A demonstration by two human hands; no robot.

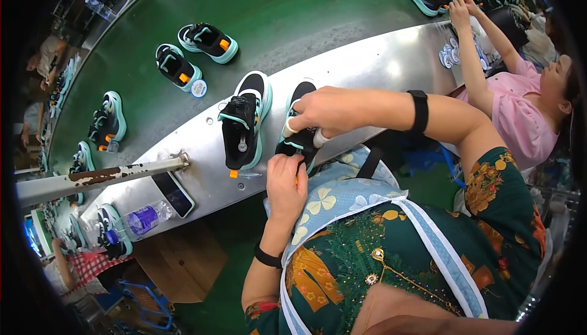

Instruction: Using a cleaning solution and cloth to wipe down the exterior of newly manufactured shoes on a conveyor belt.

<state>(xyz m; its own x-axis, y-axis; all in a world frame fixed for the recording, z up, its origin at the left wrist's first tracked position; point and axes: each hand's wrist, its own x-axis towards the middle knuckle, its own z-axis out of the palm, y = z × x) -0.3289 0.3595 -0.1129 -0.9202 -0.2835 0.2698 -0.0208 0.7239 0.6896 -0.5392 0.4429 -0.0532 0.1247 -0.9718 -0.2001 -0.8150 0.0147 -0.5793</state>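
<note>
A black sneaker (301, 90) with a mint-green and white sole lies on the metal ledge at the front edge, its toe away from me. My left hand (286, 187) is closed round its heel, where an orange tab shows beside the fingers. From the right, my right hand (327, 112) reaches over the shoe's lacing, fingers bent onto the upper, with white wraps on some fingers. Those fingers hide most of the laces. Just left stands a matching sneaker (239, 126), apart from my hands, with an orange heel tab and a round label in it.
Further sneakers (211, 43) sit on the green belt (287, 20) beyond the metal ledge (367, 60). At left are a rusty metal bar (104, 176), a phone (173, 194) and a plastic bottle (147, 220). A co-worker in pink (520, 106) works at right.
</note>
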